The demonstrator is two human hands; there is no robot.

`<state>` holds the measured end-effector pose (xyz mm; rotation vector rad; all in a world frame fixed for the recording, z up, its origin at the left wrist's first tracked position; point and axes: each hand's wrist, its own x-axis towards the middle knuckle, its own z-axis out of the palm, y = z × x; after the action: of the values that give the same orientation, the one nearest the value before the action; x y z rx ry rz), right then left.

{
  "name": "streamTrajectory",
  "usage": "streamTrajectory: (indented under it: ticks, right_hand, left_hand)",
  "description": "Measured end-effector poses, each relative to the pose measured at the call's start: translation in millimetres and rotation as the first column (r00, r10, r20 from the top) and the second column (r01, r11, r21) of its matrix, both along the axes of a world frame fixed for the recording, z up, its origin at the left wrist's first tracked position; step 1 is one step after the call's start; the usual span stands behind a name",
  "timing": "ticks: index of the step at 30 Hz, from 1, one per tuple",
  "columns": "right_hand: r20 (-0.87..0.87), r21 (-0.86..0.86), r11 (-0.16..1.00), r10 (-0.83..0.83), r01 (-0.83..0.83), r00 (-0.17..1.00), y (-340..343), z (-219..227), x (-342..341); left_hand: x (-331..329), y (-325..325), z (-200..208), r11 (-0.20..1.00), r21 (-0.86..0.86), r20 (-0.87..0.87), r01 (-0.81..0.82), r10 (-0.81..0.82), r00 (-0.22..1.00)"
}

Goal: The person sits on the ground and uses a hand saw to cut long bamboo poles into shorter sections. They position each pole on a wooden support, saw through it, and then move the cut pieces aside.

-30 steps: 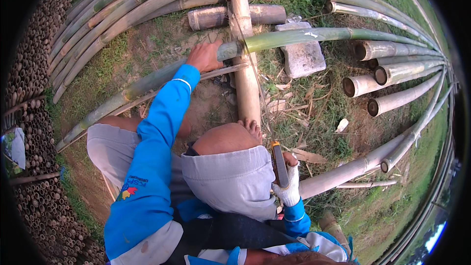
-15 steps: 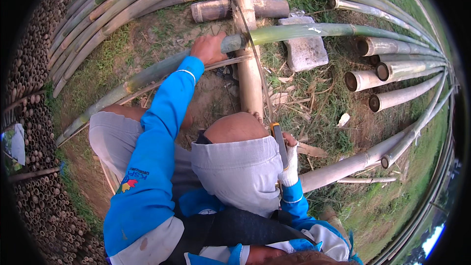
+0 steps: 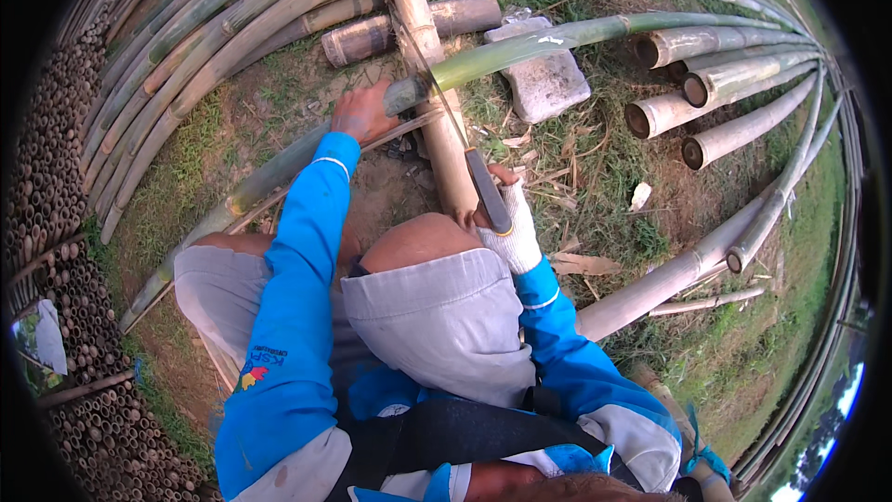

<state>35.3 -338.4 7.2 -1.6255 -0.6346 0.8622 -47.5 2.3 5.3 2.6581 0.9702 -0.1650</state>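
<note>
A long green pole lies across a pale log. A gray stone block sits under the pole, right of the log. The saw has its thin blade across the pole, over the log. The pole runs on past both sides of the blade, so it looks not cut through; I cannot tell how deep any cut is. The left hand wraps its fingers over the pole. The gloved right hand curls around the saw's handle.

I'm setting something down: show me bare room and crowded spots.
Free: grassy dirt between the green pole and stacked poles; dirt between the left sleeve, log and knee. Crowded: the log, under pole and saw; upper right, cut poles.
</note>
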Motion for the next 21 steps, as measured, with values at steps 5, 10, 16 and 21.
streamTrajectory:
  ticks: [5,10,16,21]
  right_hand:
    - [0.233,-0.043,0.998,0.048,-0.039,0.971,-135,31,-39]
    - [0.472,0.049,0.996,0.046,-0.078,0.88,-10,4,15]
    - [0.263,0.134,0.988,0.041,-0.078,0.964,37,1,12]
    - [-0.114,-0.029,0.994,0.103,-0.107,0.988,-118,7,-31]
  left_hand:
    - [-9,4,-3,0.999,0.01,0.019,-0.033,0.033,0.999]
    - [3,-19,-7,0.991,0.115,0.083,-0.069,0.059,0.995]
    - [-5,-20,-2,0.988,0.156,0.06,-0.016,0.007,0.998]
    - [-6,-20,10,0.993,0.109,0.081,-0.055,0.047,0.996]
